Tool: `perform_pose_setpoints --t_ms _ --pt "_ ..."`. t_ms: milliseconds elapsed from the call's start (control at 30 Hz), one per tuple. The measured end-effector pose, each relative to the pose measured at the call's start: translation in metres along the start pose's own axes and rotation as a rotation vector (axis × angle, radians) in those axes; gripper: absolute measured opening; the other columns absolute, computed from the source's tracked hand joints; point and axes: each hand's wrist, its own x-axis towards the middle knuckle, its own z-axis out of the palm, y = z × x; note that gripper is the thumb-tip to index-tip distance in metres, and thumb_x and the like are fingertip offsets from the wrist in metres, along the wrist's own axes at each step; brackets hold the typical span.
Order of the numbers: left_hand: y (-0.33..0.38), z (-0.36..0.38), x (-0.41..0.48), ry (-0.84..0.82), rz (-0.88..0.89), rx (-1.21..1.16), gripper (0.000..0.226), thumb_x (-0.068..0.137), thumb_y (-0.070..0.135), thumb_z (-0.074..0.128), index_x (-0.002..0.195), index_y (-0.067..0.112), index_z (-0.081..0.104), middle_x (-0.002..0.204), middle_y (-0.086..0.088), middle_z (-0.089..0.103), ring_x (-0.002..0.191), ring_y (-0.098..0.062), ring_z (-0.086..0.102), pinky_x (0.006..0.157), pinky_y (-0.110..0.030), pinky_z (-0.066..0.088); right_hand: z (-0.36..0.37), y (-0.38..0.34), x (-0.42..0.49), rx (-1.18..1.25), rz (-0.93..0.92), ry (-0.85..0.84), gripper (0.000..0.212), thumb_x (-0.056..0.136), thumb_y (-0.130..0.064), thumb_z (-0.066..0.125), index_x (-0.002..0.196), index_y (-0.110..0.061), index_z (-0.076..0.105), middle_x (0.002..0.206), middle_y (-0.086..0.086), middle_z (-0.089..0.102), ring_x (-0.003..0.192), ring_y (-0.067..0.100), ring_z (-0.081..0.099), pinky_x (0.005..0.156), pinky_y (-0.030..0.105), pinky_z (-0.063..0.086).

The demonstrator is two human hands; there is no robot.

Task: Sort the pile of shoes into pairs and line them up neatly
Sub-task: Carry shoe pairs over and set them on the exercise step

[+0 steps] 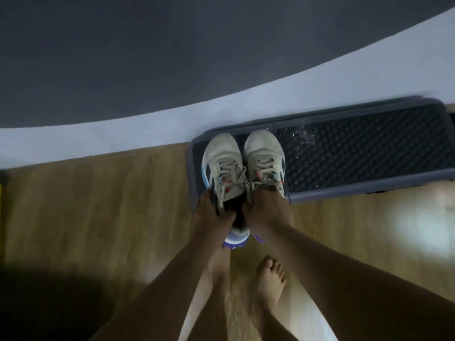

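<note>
Sprawling over most of the view is a light brown wooden floor (98,205), with a long dark grey plastic shoe tray (369,190) with a bumpy black mat pushed up against the white baseboard (123,124). Over the tray's left end are an off-white mesh left sneaker (221,158) and the matching right sneaker (264,153), side by side, toes to the wall, heels poking past the front rim. The left hand (211,212) curls round the left one's collar, and the right hand (268,210) grips the other the same way. A bare foot (270,279) stands below.
</note>
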Motion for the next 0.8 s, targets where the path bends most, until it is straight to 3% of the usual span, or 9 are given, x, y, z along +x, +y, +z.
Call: perform_pose_setpoints --t_ms 133,267,367,533,600,700,800 --pt "-0.036 0.016 0.099 0.007 0.045 0.053 0.055 0.07 0.021 0.069 0.124 0.014 0.057 0.114 -0.009 0.065 0.102 -0.026 0.063 0.074 -0.026 0.042 0.048 -0.009 0.086 -0.036 -0.035 0.022 0.032 0.093 -0.039 0.05 0.103 -0.013 0.067 0.106 0.012 0.068 0.099 0.034 0.064 0.069 0.032 0.042" --pt "-0.068 0.032 0.167 -0.039 0.093 0.081 0.062 0.062 0.046 0.059 0.117 0.02 0.059 0.11 -0.003 0.068 0.098 -0.021 0.066 0.078 -0.035 0.054 0.083 -0.012 0.144 -0.063 -0.052 0.073 0.037 0.09 -0.042 0.054 0.11 -0.013 0.065 0.114 0.014 0.066 0.105 0.036 0.063 0.075 0.034 0.044" --pt "-0.091 0.042 0.194 -0.072 0.077 0.007 0.059 0.062 0.045 0.056 0.116 0.024 0.06 0.109 -0.002 0.069 0.101 -0.021 0.067 0.084 -0.043 0.055 0.094 -0.008 0.157 -0.132 -0.096 0.121 0.04 0.086 -0.049 0.053 0.106 -0.016 0.064 0.107 0.011 0.067 0.098 0.035 0.064 0.069 0.032 0.039" --pt "-0.081 0.033 0.184 -0.144 0.057 -0.038 0.053 0.078 0.054 0.068 0.122 0.028 0.059 0.109 0.005 0.071 0.101 -0.014 0.068 0.083 -0.034 0.056 0.085 -0.002 0.153 -0.003 -0.085 -0.011 0.059 0.08 -0.072 0.054 0.102 -0.017 0.061 0.09 0.005 0.064 0.091 0.03 0.064 0.066 0.029 0.04" --pt "-0.072 0.026 0.175 -0.163 0.038 0.007 0.058 0.074 0.061 0.067 0.12 0.027 0.061 0.11 0.005 0.071 0.101 -0.014 0.067 0.085 -0.035 0.055 0.079 -0.002 0.151 0.093 -0.083 -0.059 0.054 0.082 -0.066 0.057 0.101 -0.016 0.061 0.091 0.006 0.065 0.092 0.029 0.063 0.066 0.028 0.042" --pt "-0.046 0.008 0.149 -0.117 -0.021 0.061 0.058 0.073 0.054 0.07 0.118 0.02 0.058 0.109 0.001 0.068 0.098 -0.018 0.064 0.082 -0.034 0.052 0.056 -0.005 0.123 0.188 -0.035 -0.034 0.038 0.088 -0.05 0.058 0.098 -0.013 0.059 0.089 0.009 0.064 0.088 0.03 0.061 0.064 0.025 0.036" --pt "0.008 -0.026 0.086 -0.057 0.116 0.158 0.055 0.076 0.045 0.07 0.121 0.017 0.056 0.115 0.005 0.064 0.105 -0.016 0.06 0.083 -0.029 0.047 0.005 -0.008 0.068 0.266 0.025 -0.003 0.034 0.09 -0.04 0.056 0.106 -0.01 0.059 0.098 0.01 0.066 0.094 0.03 0.062 0.068 0.026 0.034"
